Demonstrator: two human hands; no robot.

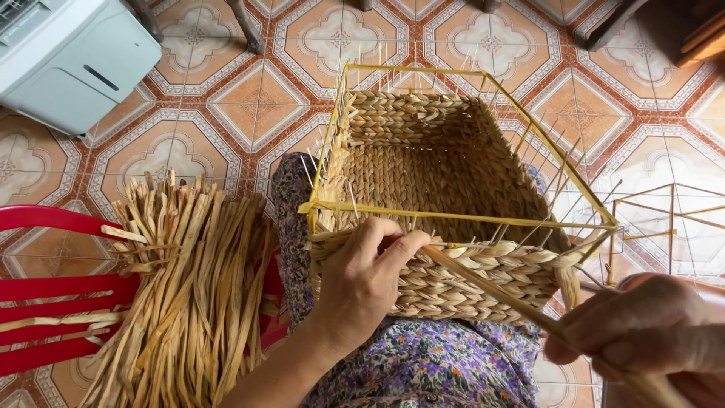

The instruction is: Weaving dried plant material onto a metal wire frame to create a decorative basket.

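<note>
Basket of braided straw on a yellow wire frame fills the centre; left hand fingers press its near wall, right hand, lower right, pinches a flat straw strand.

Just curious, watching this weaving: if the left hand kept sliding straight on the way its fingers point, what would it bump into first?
Probably the yellow wire frame along the woven basket rim: the left hand points up and right, fingertips nearly there.
</note>
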